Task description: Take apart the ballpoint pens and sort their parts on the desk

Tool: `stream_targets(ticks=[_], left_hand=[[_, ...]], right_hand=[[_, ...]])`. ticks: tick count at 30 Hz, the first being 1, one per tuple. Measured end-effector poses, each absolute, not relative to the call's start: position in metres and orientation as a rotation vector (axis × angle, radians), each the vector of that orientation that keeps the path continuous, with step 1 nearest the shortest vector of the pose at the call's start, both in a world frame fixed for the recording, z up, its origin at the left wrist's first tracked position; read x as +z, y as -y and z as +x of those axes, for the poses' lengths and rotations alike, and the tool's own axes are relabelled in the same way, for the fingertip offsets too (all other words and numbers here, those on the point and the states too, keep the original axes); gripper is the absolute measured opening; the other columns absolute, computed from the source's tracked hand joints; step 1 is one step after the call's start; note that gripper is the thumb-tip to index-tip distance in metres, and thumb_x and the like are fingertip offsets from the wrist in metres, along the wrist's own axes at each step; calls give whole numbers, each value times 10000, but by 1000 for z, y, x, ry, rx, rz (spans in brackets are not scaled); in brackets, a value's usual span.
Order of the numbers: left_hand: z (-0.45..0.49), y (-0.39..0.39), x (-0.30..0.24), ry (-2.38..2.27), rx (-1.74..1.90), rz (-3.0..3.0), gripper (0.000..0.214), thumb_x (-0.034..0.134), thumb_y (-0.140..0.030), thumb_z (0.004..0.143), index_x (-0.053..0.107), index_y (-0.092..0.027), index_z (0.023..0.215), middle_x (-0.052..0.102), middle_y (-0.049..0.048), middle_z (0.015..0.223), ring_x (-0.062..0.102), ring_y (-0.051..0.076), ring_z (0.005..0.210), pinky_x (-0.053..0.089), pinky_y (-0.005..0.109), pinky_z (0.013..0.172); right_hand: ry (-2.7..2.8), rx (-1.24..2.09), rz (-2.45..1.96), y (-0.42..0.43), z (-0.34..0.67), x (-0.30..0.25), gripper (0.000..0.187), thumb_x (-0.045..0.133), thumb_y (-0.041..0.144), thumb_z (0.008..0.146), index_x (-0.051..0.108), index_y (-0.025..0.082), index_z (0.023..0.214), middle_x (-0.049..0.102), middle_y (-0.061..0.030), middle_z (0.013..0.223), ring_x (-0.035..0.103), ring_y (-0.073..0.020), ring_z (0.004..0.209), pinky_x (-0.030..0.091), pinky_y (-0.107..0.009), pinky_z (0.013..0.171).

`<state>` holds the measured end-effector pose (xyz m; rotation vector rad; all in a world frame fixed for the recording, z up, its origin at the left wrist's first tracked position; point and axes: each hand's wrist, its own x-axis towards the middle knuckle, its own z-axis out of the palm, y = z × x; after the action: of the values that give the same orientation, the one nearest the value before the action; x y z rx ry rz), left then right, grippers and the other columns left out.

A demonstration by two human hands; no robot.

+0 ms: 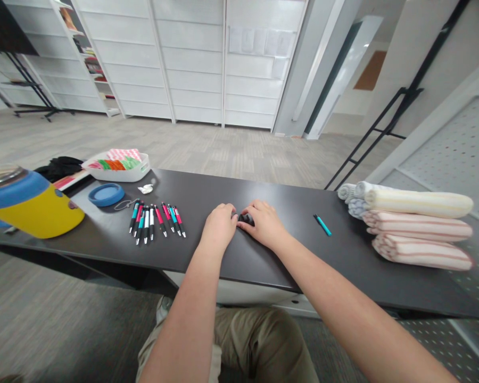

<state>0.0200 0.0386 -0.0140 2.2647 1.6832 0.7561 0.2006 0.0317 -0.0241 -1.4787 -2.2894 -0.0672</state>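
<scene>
My left hand (220,222) and my right hand (263,221) rest side by side on the dark table (231,255), fingers curled. Between their fingertips lies a small dark object (246,218) that both hands pinch; I cannot make out what it is. Left of my hands, several pens (155,218) with red, teal and white barrels lie in a row. A single teal pen (322,224) lies apart, to the right of my right hand.
Rolled striped towels (415,226) are stacked at the table's right end. A yellow and blue jug (27,205), a blue lid (106,194), a white tray of coloured cloths (120,165) and black fabric (59,166) stand at the left. My knee (255,340) shows below.
</scene>
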Motion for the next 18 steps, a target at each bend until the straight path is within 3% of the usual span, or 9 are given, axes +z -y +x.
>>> stream_targets(ticks=[7,12,18], left_hand=[[20,-39,-13,-1682,697,2281,149,616,-111,908,727,-180,979,696,80,1031,670,201,964,510,306,915],[22,-39,-12,-1690,703,2287,133,604,-138,935,730,-173,957,684,88,1039,667,206,979,507,308,929],[23,-39,-9,-1668,726,2278,134,607,-140,934,737,-174,936,674,88,1049,663,209,992,511,312,948]], right_hand=[[2278,-59,-1485,-29,205,-20,390,675,560,950,695,240,1172,625,-113,1187,552,-294,1104,426,-431,901],[2224,-85,-1498,-26,217,-15,251,606,377,1002,697,252,1199,630,-110,1201,551,-291,1107,412,-431,897],[2301,-69,-1528,-26,222,-17,254,620,267,948,724,275,1181,628,-104,1232,544,-297,1109,409,-420,849]])
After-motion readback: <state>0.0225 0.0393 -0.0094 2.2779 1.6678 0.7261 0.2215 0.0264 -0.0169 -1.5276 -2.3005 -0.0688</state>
